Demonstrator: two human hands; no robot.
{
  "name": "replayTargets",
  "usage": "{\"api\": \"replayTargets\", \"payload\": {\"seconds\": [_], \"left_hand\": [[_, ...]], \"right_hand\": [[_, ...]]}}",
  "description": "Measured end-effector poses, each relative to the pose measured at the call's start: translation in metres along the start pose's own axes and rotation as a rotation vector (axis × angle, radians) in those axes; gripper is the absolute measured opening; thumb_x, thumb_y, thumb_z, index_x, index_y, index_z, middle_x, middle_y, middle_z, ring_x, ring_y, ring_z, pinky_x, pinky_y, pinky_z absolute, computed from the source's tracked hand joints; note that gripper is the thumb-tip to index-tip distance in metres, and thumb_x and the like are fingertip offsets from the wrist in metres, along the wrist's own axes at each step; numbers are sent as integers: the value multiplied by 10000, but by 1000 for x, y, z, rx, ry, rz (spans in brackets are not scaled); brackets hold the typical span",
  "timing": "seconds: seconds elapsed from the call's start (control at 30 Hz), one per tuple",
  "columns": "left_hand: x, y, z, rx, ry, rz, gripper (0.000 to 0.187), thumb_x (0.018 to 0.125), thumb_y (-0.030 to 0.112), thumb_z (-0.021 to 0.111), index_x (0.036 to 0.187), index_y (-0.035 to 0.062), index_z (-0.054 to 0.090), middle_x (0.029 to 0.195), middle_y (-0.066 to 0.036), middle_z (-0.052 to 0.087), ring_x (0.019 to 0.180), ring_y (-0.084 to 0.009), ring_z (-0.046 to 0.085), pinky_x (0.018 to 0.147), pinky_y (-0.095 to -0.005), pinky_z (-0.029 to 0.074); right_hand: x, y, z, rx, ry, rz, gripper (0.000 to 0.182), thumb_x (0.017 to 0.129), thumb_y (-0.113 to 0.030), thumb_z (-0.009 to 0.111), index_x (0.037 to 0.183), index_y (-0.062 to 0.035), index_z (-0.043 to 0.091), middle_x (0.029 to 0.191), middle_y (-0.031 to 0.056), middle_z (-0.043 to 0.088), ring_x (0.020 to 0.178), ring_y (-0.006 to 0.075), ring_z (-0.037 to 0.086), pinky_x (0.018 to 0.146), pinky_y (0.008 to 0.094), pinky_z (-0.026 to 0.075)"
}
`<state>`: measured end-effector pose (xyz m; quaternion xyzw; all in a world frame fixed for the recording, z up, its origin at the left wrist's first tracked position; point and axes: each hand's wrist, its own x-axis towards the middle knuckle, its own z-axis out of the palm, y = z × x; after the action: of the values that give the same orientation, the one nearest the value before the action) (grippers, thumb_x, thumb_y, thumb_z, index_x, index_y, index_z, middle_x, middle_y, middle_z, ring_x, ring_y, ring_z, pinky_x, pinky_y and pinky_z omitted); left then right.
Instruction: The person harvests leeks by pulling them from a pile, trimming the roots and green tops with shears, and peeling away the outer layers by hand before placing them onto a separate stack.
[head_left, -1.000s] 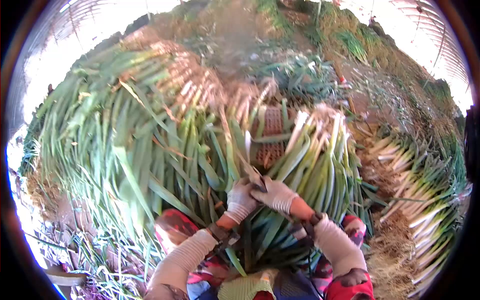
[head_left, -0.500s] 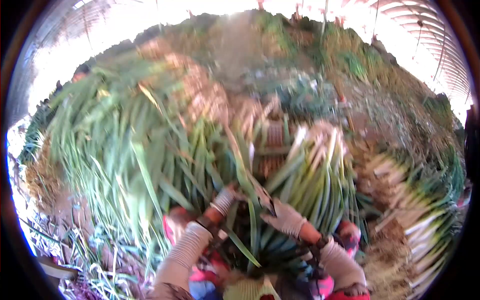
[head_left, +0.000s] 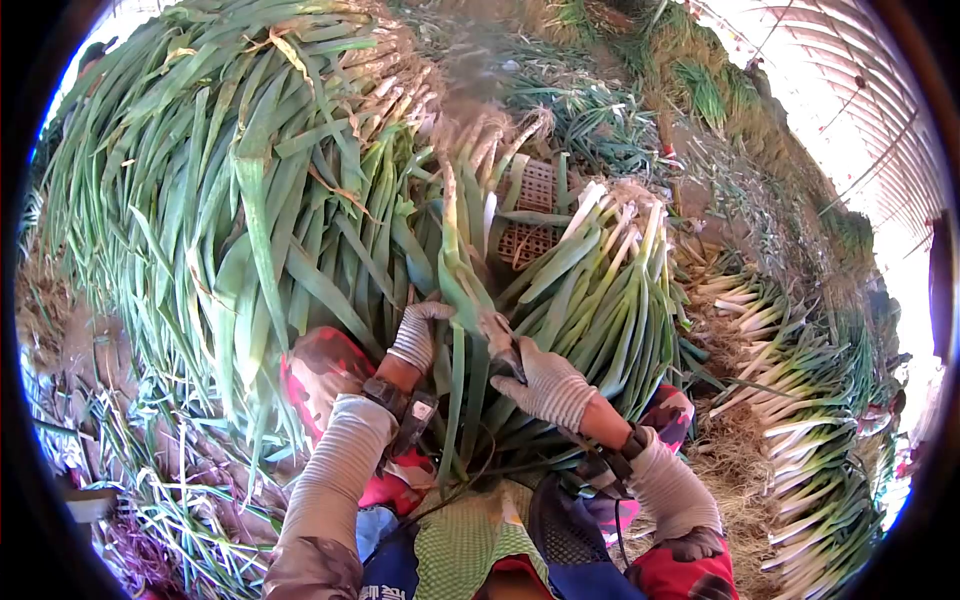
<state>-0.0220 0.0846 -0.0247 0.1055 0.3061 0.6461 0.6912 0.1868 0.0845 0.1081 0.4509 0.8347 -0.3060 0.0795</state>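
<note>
My left hand [head_left: 420, 332], in a pale knit glove, has its fingers curled at the side of a long leek [head_left: 464, 288]. That leek's roots point away from me and its green leaves hang down toward my lap. In my right gloved hand [head_left: 552, 385] is a knife [head_left: 498, 335], held by its dark handle. The worn, brownish blade lies against the leek's leafy part, just right of my left hand. A fan of trimmed leeks [head_left: 625, 290] lies beyond my right hand, pale ends away from me.
A large heap of leeks [head_left: 190, 210] rises on the left. Behind the leek stands a brown plastic crate [head_left: 535, 190]. Along the right runs a row of leeks [head_left: 790, 450] beside dry root scraps [head_left: 735, 465]. Cut leaves [head_left: 160, 480] litter the ground at lower left.
The view has tipped downward, so the heap sits higher in frame. Both hands stay at the leek, the left one still by its side and the knife still against it.
</note>
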Motion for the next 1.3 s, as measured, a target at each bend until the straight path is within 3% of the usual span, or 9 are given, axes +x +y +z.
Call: {"api": "replayTargets", "payload": {"seconds": [0.1,0.37,0.57,0.73,0.87,0.97,1.0,1.1,1.3], "left_hand": [[-21,14,40,112,129,94,511,713,44,654,1209,23,532,1015,-72,626,934,-213,584,858,-330,457],[8,-12,3,83,141,26,424,753,108,685,1160,41,587,1023,-59,637,946,-200,573,866,-312,435],[12,-22,5,18,203,92,422,860,292,634,1182,25,574,1095,-67,616,979,-192,565,878,-320,439],[19,-21,11,47,440,-65,567,911,432,537,1289,13,482,1223,-78,554,1043,-185,526,939,-298,401],[16,-25,11,19,432,75,575,911,463,529,1293,38,478,1151,-42,588,991,-187,551,905,-334,426],[40,-43,-27,257,413,-24,641,919,515,464,1278,-17,487,1234,-94,555,1083,-219,508,986,-302,365],[64,-70,-82,-248,214,-74,601,882,416,603,1347,77,430,1196,-55,567,989,-197,538,907,-330,427],[35,-44,-33,176,456,165,588,868,369,638,1358,124,424,1189,-65,572,985,-209,544,891,-341,442],[54,-61,-55,178,523,250,551,894,312,611,1381,200,379,1141,-75,586,952,-225,565,825,-377,485]], "right_hand": [[26,-5,-8,-38,18,31,610,818,-442,619,1093,54,393,777,292,593,771,452,604,693,458,483],[37,-14,-24,-87,-83,86,603,814,-446,624,1062,60,411,788,276,603,783,421,621,690,436,493],[40,-18,-28,-96,-80,94,580,811,-417,636,1076,52,420,797,267,612,782,430,619,703,444,492],[111,-15,-25,-117,65,119,568,796,-395,639,1075,57,437,859,296,612,866,426,616,761,444,482],[178,-8,-33,-147,152,98,585,790,-403,614,1098,71,465,904,310,613,892,419,615,791,440,485],[218,-7,-40,-138,147,112,586,779,-381,611,1133,66,481,940,302,616,915,408,616,812,438,486],[228,-10,-45,-128,126,107,600,767,-373,619,1141,77,481,964,299,617,931,404,615,826,437,486],[269,4,-44,-95,136,47,616,756,-357,630,1154,90,487,985,297,620,942,392,620,836,429,490],[248,-25,-69,71,97,27,552,782,-340,612,1116,90,522,940,282,632,909,376,633,792,423,503]]}}
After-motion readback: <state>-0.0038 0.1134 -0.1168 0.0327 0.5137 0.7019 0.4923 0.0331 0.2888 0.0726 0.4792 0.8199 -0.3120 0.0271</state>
